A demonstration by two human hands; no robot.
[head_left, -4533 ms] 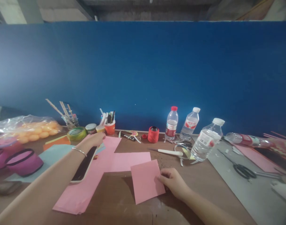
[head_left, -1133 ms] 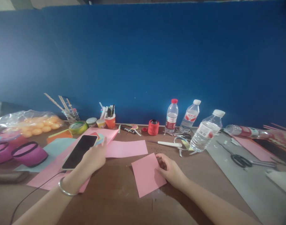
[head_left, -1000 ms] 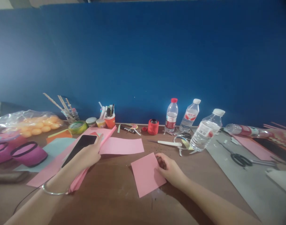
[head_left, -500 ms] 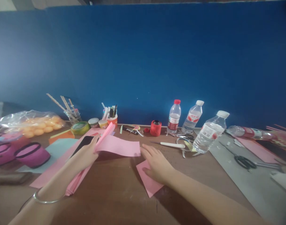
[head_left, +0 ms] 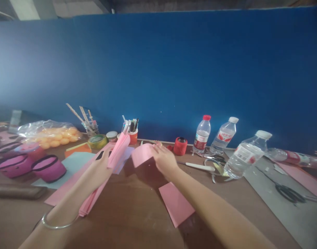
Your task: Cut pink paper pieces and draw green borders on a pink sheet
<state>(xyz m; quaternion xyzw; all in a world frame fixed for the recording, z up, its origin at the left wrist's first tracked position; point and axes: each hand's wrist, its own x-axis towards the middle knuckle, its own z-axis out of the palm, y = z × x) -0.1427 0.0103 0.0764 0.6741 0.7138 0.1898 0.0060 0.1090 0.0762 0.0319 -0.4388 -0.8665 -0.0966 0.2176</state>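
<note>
My left hand (head_left: 102,165) is closed around a long bundle of folded pink paper (head_left: 119,150), which slants up past the fingers and down under my forearm. A curved pink paper strip (head_left: 142,155) is pinched by its right end in my right hand (head_left: 165,159), above the brown table. It is separate from the bundle. Below my right wrist, a pink paper rectangle (head_left: 176,204) lies flat. Beneath my left hand, a large pink sheet (head_left: 62,190) and a pale blue sheet (head_left: 71,166) are spread out. A black object is mostly hidden behind that hand.
On the left are purple fabric cups (head_left: 48,168) and a bag of orange balls (head_left: 57,136). A pen cup (head_left: 133,136) and red roll (head_left: 180,146) line the back. Water bottles (head_left: 248,155), a white-handled tool (head_left: 200,166) and black-handled scissors (head_left: 289,193) are on the right.
My right hand has taken hold of the pink strip's end, and the strip has come away from the left-hand bundle. The pink rectangle is now uncovered. The view has shifted slightly.
</note>
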